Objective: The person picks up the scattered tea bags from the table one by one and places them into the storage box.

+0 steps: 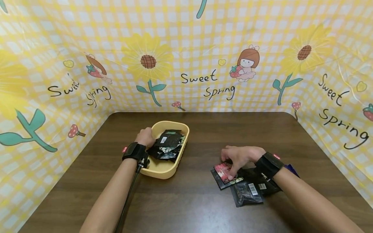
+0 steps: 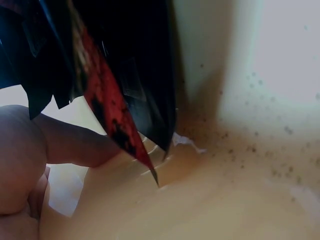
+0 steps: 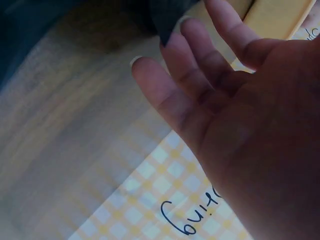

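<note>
1. Closest to my head camera, the right forearm (image 1: 314, 199) stretches in from the near right.
2. I see the left hand (image 1: 145, 137) gripping the yellow box's (image 1: 158, 168) left wall, thumb inside.
3. My right hand (image 1: 241, 156) is half curled, its thumb touching the red packet (image 1: 222, 171); I can't tell whether it pinches.
4. That packet lies right of the box, atop a black packet (image 1: 221, 185).
</note>
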`<state>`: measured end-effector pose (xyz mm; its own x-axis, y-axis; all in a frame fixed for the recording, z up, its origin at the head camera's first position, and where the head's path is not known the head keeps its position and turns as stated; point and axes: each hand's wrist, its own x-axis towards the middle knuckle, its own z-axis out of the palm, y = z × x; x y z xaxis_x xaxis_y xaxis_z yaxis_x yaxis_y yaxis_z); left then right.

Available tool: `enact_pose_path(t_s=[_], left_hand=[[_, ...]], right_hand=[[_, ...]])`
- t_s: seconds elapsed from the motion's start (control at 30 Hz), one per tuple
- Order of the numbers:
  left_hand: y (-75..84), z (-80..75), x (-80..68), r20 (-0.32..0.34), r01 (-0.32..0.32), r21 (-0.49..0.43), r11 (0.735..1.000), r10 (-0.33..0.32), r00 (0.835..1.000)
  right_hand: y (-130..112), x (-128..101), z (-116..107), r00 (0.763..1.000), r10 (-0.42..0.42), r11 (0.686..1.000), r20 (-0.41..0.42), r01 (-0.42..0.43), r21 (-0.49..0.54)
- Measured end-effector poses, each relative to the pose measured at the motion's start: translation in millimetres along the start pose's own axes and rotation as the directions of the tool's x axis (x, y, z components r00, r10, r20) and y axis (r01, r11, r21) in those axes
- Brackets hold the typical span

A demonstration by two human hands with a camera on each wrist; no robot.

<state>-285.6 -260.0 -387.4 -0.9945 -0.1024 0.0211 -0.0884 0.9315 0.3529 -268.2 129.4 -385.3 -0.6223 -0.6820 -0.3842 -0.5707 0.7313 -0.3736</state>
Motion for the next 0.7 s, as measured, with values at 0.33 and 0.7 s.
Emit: enact_pose_path(t_s=[0.33,0.7], left_hand=[[1.1,-2.1,-0.4,0.007,-0.002,0.002,1.000,0.002,1.000],[-1.8,0.1,2.0,-0.002,-0.004,0.001,1.000,0.004,1.000]], right_hand=[[1,2,8,0.996,-0.060,0.996,-0.063,0.056,-0.072],[7,3,10,0.992,-0.080,0.997,-0.094,0.078,-0.021]])
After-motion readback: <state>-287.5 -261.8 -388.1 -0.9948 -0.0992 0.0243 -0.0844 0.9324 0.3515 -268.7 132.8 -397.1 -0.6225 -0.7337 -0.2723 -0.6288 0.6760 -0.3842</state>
